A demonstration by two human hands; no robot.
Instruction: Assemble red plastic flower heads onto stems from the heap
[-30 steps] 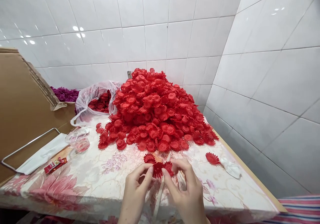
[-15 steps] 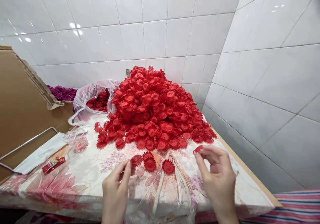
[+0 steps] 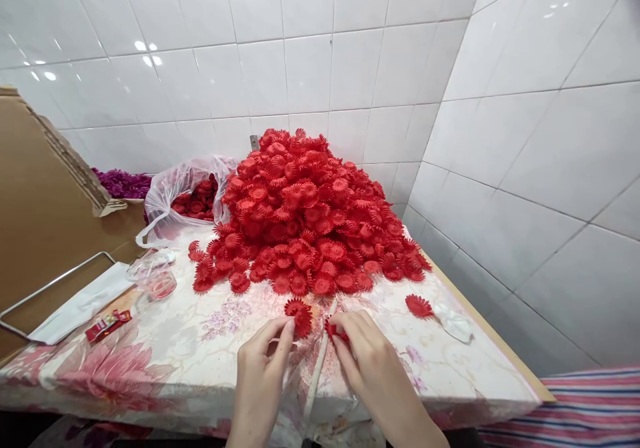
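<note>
A tall heap of red plastic flower pieces (image 3: 307, 211) covers the back of the flowered tablecloth (image 3: 190, 341). In front of it, my left hand (image 3: 263, 368) pinches at the edge of a red flower piece (image 3: 299, 315) lying on the cloth. Right beside it, my right hand (image 3: 367, 361) is closed on another red flower piece (image 3: 334, 331), mostly hidden by the fingers. A single red flower piece (image 3: 419, 306) lies apart to the right, next to a crumpled white scrap (image 3: 455, 323).
A clear plastic bag (image 3: 175, 198) with more red pieces sits at the heap's left. Purple pieces (image 3: 123, 183) lie behind it. A brown cardboard box (image 3: 45, 195), a wire frame (image 3: 55, 285), a clear cup (image 3: 155, 278) and a small red packet (image 3: 107, 325) are at left. White tiled walls close the back and right.
My hands had spread apart, the right one reaching out right with a piece; now both have come back together at the table's middle front, and a piece lies at the right.
</note>
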